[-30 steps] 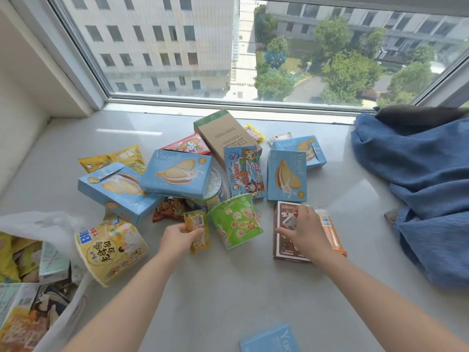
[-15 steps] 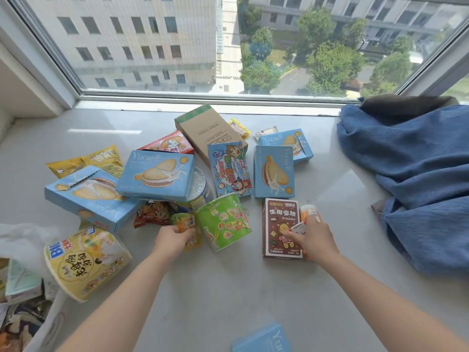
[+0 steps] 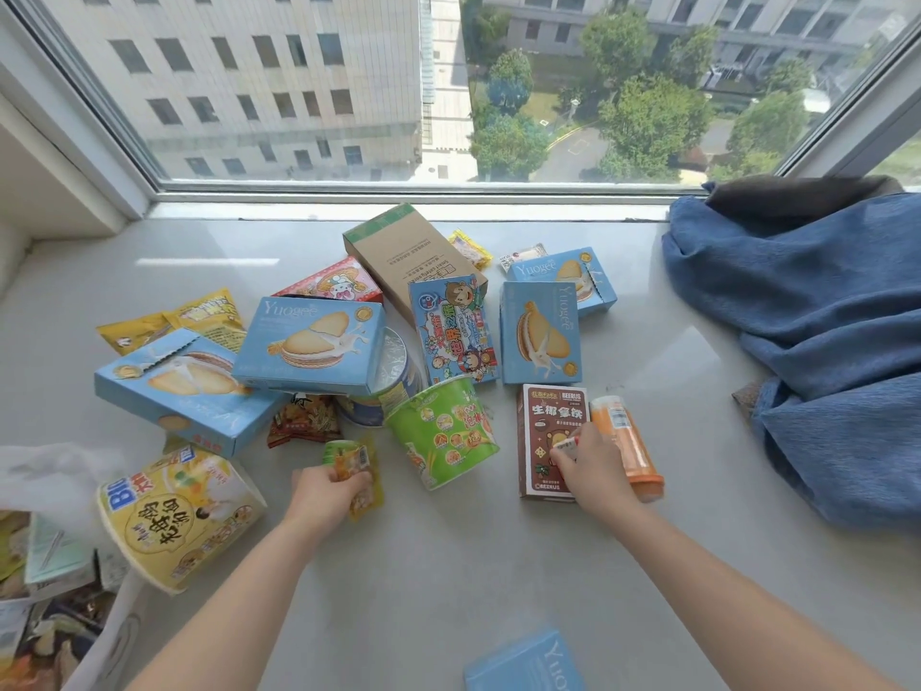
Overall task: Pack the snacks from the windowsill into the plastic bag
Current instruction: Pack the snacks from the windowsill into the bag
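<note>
Already gripping a small yellow snack packet [image 3: 355, 478] in the left hand [image 3: 324, 496], fingers curled round it. Pinching a little white wrapper [image 3: 565, 445] in the right hand [image 3: 593, 466], over the brown box [image 3: 548, 431]. Lying far left, by the left arm: the plastic bag [image 3: 45, 491], partly filled, so probably carrying leftward.

Blue cloth [image 3: 817, 331] heaped at sill's right end, dark item [image 3: 792, 194] behind, touching.
</note>
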